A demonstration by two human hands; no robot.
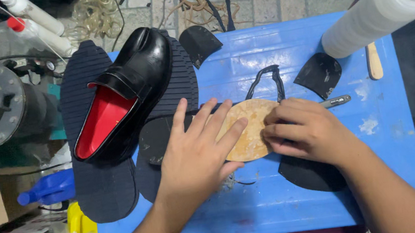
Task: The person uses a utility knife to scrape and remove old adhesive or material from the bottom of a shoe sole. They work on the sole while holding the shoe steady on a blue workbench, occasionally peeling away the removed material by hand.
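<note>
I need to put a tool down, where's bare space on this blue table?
The blue table is bare along its near edge, below both hands, and at the far middle between the heel piece and the white bottle. It is crowded at left under the black shoe and ribbed soles, and in the middle around the tan sole.

- 2 bare forearms come into view from the bottom edge, no sleeves showing anywhere.
- Left hand [197,155]: no ring, no watch, no glove; nails short and plain.
- Right hand [308,133]: bare as well, wrist without a band, knuckles uncovered, nails trimmed short.
</note>
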